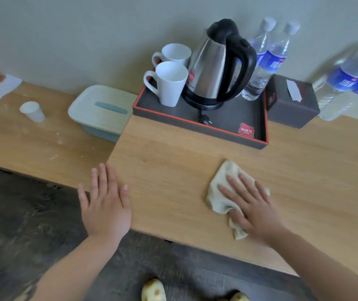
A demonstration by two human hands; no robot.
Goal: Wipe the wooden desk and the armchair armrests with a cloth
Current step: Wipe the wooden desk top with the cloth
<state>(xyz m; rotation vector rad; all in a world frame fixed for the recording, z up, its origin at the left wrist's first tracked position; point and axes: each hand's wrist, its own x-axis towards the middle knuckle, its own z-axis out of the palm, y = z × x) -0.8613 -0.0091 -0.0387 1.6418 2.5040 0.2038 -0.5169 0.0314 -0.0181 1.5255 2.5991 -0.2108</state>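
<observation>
A light wooden desk (173, 170) fills the middle of the view, with a lower wooden surface (32, 144) to its left. A crumpled pale cloth (221, 192) lies on the desk near its front edge. My right hand (252, 205) presses flat on the cloth with straight, spread fingers. My left hand (105, 200) lies flat and open at the desk's left front corner, holding nothing. No armchair is in view.
At the back of the desk stands a dark tray (234, 135) with a steel kettle (215, 66), two white mugs (169, 83) and water bottles (265, 59). A tissue box (291, 101) and more bottles (347, 81) stand right. A lidded box (102, 111) and paper cup (32, 111) sit left.
</observation>
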